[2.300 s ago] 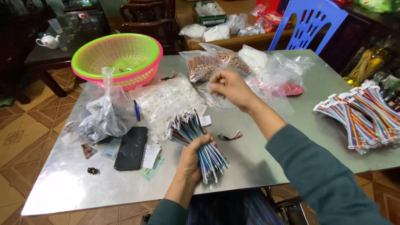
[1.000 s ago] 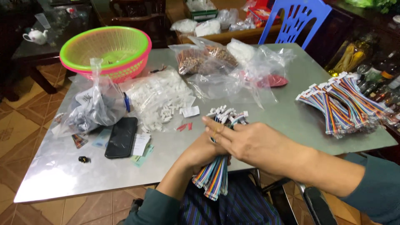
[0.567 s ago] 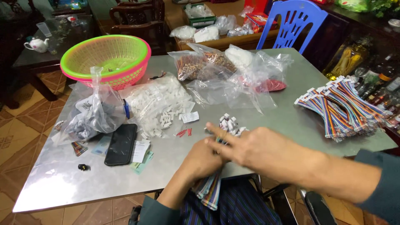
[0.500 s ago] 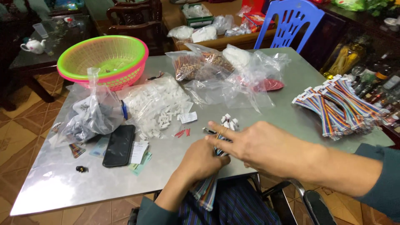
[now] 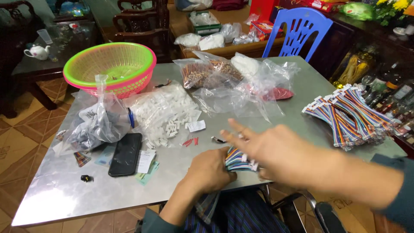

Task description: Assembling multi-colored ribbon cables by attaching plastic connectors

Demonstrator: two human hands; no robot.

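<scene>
The left hand (image 5: 209, 170) is clenched around a bundle of rainbow ribbon cables (image 5: 236, 159) at the near edge of the metal table (image 5: 64, 194). The bundle's long axis runs roughly away from the person — white connector ends pointing up and to the right, the striped tail hanging down off the table edge toward the lap. The right hand (image 5: 276, 153) lies across the connector ends, fingers spread and blurred; whether it grips them or only touches them cannot be told.

A round plastic basket (image 5: 110, 67), pink outside and green within, stands at the far left; its contents are hard to make out. In front of it a knotted clear bag (image 5: 97, 123) holds dark, crumpled parts, and just beside that lies a heap of small white plastic connector housings (image 5: 166, 114) on clear film. Further back, a clear bag of brownish metal terminals (image 5: 207, 73) rests against more crinkled bags (one with something red inside).

A black phone (image 5: 126, 154) lies flat beside paper slips. At the far right sits a second pile of ribbon cables (image 5: 349, 118), well apart from the hands. A blue plastic chair (image 5: 299, 30) stands behind the table.
</scene>
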